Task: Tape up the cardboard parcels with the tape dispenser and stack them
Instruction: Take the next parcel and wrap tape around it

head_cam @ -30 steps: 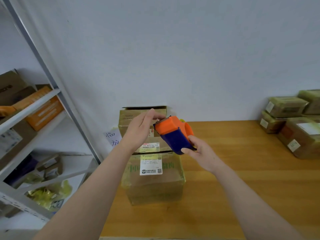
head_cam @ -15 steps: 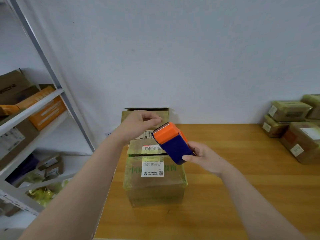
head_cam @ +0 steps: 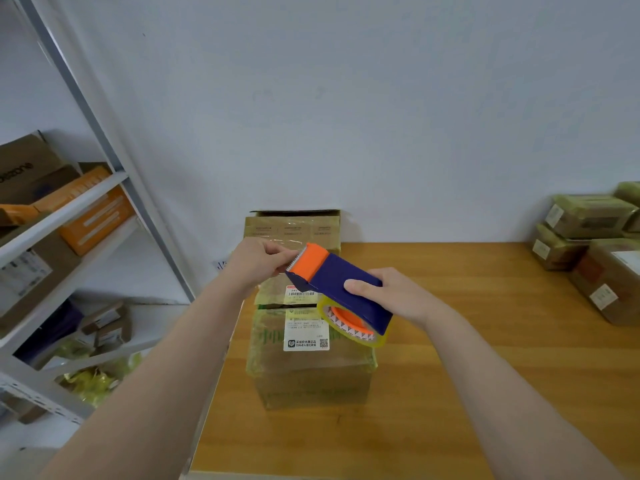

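Right hand (head_cam: 393, 296) grips the tape dispenser (head_cam: 341, 277) by its blue body; left hand (head_cam: 256, 265) pinches its orange toothed end

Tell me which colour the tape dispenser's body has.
The tape dispenser body is dark blue, best in head view.

Parcels (head_cam: 311, 375) in a row on table (head_cam: 485, 375), left edge, rearmost against wall (head_cam: 346, 116). Dispenser (head_cam: 339, 285) above them. Shelf (head_cam: 69, 209) left of table; more parcels (head_cam: 588, 237) far right.
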